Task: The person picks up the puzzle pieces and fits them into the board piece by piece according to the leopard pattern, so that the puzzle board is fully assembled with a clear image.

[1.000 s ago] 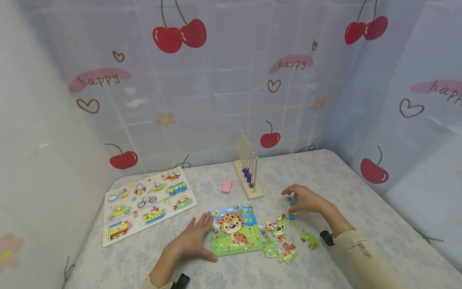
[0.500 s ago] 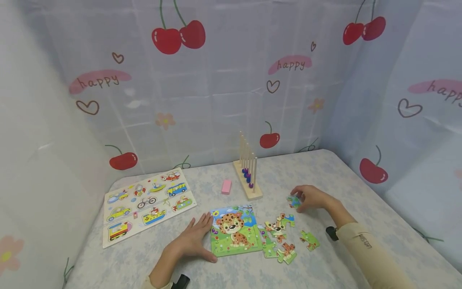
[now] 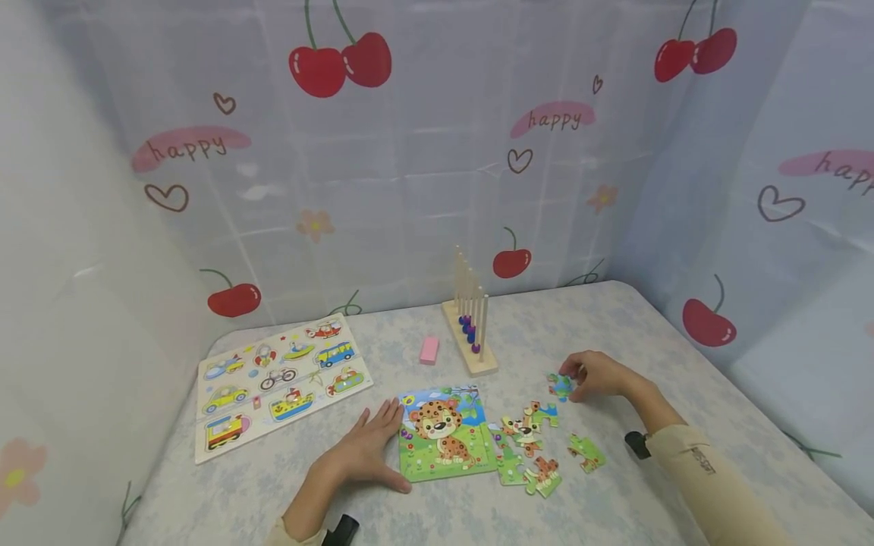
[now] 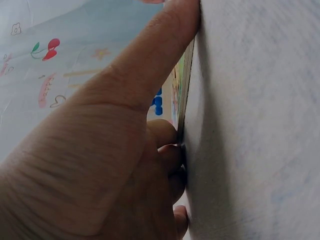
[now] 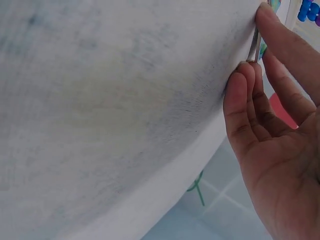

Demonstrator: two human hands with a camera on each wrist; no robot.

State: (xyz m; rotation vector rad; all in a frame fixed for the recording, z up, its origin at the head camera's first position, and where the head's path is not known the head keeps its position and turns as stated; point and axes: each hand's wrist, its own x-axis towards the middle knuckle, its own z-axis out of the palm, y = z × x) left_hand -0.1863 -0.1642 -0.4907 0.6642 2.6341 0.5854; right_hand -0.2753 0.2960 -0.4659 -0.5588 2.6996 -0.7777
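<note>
My left hand [image 3: 362,453] lies with fingers spread on the table, its thumb and fingertips along the left edge of a square leopard puzzle board [image 3: 447,432]. The board's thin edge [image 4: 185,85] shows beside the thumb in the left wrist view. My right hand [image 3: 601,377] pinches a blue-green jigsaw piece [image 3: 561,387] between thumb and fingers, low over the table; whether the piece touches the cloth I cannot tell. Between that hand and the board lie several loose jigsaw pieces [image 3: 522,431], overlapping near the board's right edge. A green piece [image 3: 586,453] sits apart, nearer the right forearm.
A vehicle peg puzzle [image 3: 276,387] occupies the left of the table. Behind the leopard board are a pink block [image 3: 429,350] and a wooden rack [image 3: 482,365] with upright pegs and several blue and purple beads. Curtains printed with cherries surround the table.
My right hand came down on the blue-green jigsaw piece, closed its fingers on it and shifted slightly right with it. The left hand has stayed at the board's edge.
</note>
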